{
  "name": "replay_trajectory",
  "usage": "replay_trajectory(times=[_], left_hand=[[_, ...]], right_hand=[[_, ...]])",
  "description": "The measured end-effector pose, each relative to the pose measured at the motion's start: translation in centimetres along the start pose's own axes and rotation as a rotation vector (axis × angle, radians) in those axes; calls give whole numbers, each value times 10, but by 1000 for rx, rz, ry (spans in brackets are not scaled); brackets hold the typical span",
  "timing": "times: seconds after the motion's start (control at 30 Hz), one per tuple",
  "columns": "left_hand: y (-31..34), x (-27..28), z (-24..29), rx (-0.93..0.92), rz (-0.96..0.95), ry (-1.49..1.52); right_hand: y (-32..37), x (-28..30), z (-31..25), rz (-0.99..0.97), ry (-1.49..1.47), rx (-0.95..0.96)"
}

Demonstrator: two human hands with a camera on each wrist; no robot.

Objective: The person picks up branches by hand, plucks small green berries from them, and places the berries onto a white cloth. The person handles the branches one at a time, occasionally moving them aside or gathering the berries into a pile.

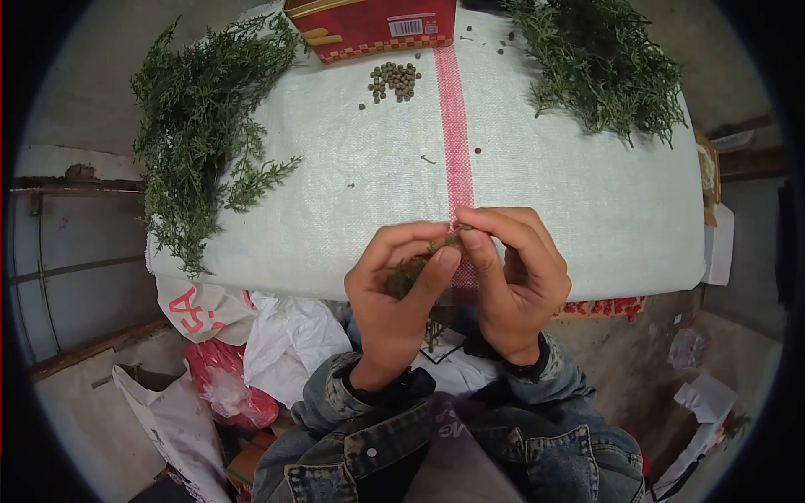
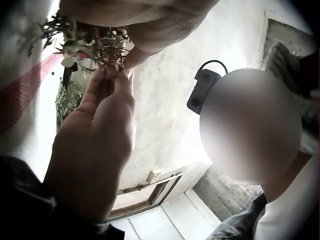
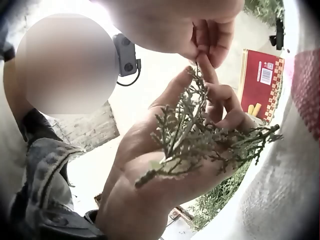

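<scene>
Over the near edge of a white woven sack surface [image 1: 570,201], both hands meet at a green conifer sprig [image 3: 182,130]. My left hand [image 1: 381,289] holds the sprig between thumb and fingers, its leafy part hanging across the palm in the right wrist view. With thumb and forefinger, my right hand [image 1: 524,277] pinches at the sprig's tip, right by the left fingertips. What exactly lies between the right fingertips I cannot tell. Farther back on the sack is a small cluster of round brown seeds [image 1: 394,81].
Leafy conifer branches [image 1: 197,142] lie at the left, and another heap [image 1: 599,71] at the back right. A red box [image 1: 377,29] stands behind the seeds. One dark seed [image 1: 478,151] and bits of stem lie near the pink stripe [image 1: 453,109]. White bags [image 1: 293,344] sit below left.
</scene>
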State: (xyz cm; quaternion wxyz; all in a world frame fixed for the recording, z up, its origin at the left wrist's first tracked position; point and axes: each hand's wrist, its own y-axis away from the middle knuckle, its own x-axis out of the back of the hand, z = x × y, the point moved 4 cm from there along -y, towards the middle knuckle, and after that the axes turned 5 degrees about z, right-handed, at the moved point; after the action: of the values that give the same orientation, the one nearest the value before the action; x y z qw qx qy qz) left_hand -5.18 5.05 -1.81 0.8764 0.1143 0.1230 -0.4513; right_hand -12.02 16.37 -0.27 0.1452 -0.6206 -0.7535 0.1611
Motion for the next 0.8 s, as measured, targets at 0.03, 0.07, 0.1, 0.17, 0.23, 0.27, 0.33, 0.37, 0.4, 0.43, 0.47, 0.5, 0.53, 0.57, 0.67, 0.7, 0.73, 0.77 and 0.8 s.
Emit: replay_trajectory(times=[0.03,0.07,0.1,0.17,0.23,0.27,0.33,0.37,0.4,0.43,0.47,0.5,0.53,0.57,0.67,0.7,0.73,0.77,0.8], left_hand=[[-1,2,-2,50,-17,16],[-3,3,-4,99,-35,33],[-3,5,-3,97,-32,35],[-5,7,-3,124,-37,-29],[-6,11,-2,137,-36,-64],[-6,11,-2,150,-52,-43],[-7,12,-2,175,-87,1],[-7,11,-3,175,-85,4],[-8,11,-2,151,-74,55],[-8,10,-2,127,-62,106],[-8,11,-1,104,-48,155],[-8,11,-1,105,-44,157],[-7,10,1,70,-43,125],[-7,10,3,37,-44,91],[-6,10,2,1,-57,65],[-6,11,2,-7,-64,72],[-6,11,1,-15,-70,79],[-5,12,1,-13,-69,79],[-4,12,1,-5,-72,70]], right_hand=[[-1,1,2,-1,1,0],[-1,1,3,-26,4,6],[-2,0,4,-52,6,11],[-2,-1,4,-81,6,17],[1,-1,6,-50,-82,-123],[2,0,8,-34,-122,-193],[2,0,11,-14,-177,-253],[2,1,14,9,-233,-313],[3,1,16,32,-289,-372],[3,2,17,29,-288,-372],[5,4,16,-8,-228,-339],[6,5,15,-47,-168,-307],[8,5,14,-83,-108,-275],[8,5,15,-83,-106,-280],[4,3,7,-116,14,-66],[5,2,7,-115,14,-66],[6,2,7,-106,6,-83],[7,3,7,-96,-1,-101],[8,3,7,-87,-7,-120]])
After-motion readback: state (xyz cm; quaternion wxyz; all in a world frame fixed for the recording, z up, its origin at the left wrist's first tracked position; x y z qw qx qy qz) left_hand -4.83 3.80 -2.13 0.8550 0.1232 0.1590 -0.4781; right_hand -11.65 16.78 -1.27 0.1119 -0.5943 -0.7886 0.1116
